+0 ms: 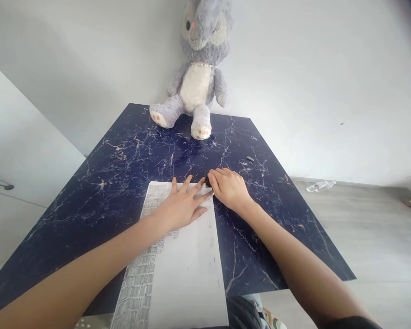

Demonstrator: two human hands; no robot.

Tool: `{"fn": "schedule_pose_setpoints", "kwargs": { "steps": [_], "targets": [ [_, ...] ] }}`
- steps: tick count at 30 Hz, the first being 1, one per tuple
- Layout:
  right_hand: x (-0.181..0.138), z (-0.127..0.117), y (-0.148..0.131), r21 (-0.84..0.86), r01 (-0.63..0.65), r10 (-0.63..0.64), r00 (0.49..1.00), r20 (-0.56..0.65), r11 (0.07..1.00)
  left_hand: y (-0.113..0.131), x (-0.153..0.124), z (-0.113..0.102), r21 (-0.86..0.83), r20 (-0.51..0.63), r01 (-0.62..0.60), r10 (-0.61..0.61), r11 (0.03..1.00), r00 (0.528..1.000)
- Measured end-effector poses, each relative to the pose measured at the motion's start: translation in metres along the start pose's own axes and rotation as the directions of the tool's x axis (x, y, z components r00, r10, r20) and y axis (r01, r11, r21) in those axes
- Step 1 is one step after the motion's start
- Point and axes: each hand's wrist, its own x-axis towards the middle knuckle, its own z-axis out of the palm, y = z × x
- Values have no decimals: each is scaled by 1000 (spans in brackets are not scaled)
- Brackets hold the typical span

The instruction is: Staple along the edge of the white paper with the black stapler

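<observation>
Left hand (185,203) wide on paper (188,278), right hand (230,189) around black object (208,182), packet (320,186) on floor (342,228)

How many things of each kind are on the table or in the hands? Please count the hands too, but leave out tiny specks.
Hands: 2 (left hand, right hand)
Pile of paper: 1
Black object at the right hand: 1
Plush toy: 1
Small grey piece: 1
Total: 6
</observation>
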Motion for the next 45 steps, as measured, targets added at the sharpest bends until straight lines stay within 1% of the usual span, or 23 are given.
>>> {"fn": "schedule_pose_setpoints", "kwargs": {
  "steps": [4,7,10,12,13,15,19,21,23,24,26,28,29,30,31,32,33,35,38,40,41,43,45],
  "targets": [
    [-2,1,-4,-69,-16,17,1000,12,997,1,1,-3,8,37,7,-7,1000,999],
    [-3,4,-13,-164,-31,34,999,20,986,2,1,-3,-3,58,17,-16,1000,998],
    [-3,7,-22,-262,-28,39,999,34,965,2,0,-3,-3,59,20,-20,1000,998],
    [-1,6,-23,-282,-24,38,998,47,959,1,-1,-2,4,50,22,-22,1000,998],
    [0,3,-21,-270,-19,35,998,57,963,1,-1,-1,8,45,24,-25,1000,999],
    [1,-5,-12,-187,17,2,995,101,982,0,-2,1,12,29,26,-26,1000,999],
    [-2,-23,15,37,128,-133,968,215,991,-3,-2,4,16,0,10,-10,1000,1000],
    [-3,-27,27,56,137,-147,958,246,989,-4,-3,5,13,6,3,-3,1000,1000],
    [-4,-28,36,11,83,-83,964,251,997,-3,-3,5,-1,10,1,-1,1000,1000],
    [-3,-28,41,-25,20,-14,972,236,999,-3,-3,4,-12,8,1,0,1000,1000],
    [-1,-28,48,-81,-180,191,971,147,980,-2,-2,2,-48,-5,2,-2,999,1000],
    [1,-30,48,-42,-388,389,921,19,921,-4,-1,-3,-122,-57,27,-35,992,998],
    [1,-32,44,22,-446,447,894,-27,895,-8,-1,-7,-177,-112,59,-80,982,990],
    [1,-33,37,105,-465,472,880,-50,879,-14,-1,-11,-234,-185,97,-143,967,972],
    [0,-34,26,194,-448,466,883,-54,873,-22,-1,-16,-282,-266,137,-214,950,940],
    [-2,-35,11,279,-404,431,901,-41,871,-31,-2,-21,-319,-347,178,-289,931,892],
    [-4,-34,-6,352,-349,379,925,-18,868,-42,-3,-26,-331,-418,214,-346,919,840],
    [-9,-30,-44,423,-224,224,973,49,878,-66,-7,-34,-327,-510,283,-420,902,751],
    [-14,-18,-90,390,-70,32,994,105,918,-91,-12,-39,-363,-541,349,-500,864,676],
    [-15,-11,-106,354,-32,-17,991,136,935,-96,-13,-38,-386,-531,369,-531,845,660],
    [-15,-8,-110,342,-33,-20,989,149,939,-96,-13,-36,-390,-523,373,-535,842,663],
    [-14,-5,-110,326,-53,-3,986,169,944,-92,-11,-34,-377,-501,372,-525,848,688],
    [-14,-5,-103,319,-72,10,981,192,945,-88,-9,-31,-364,-482,364,-508,857,714]
  ]
}}
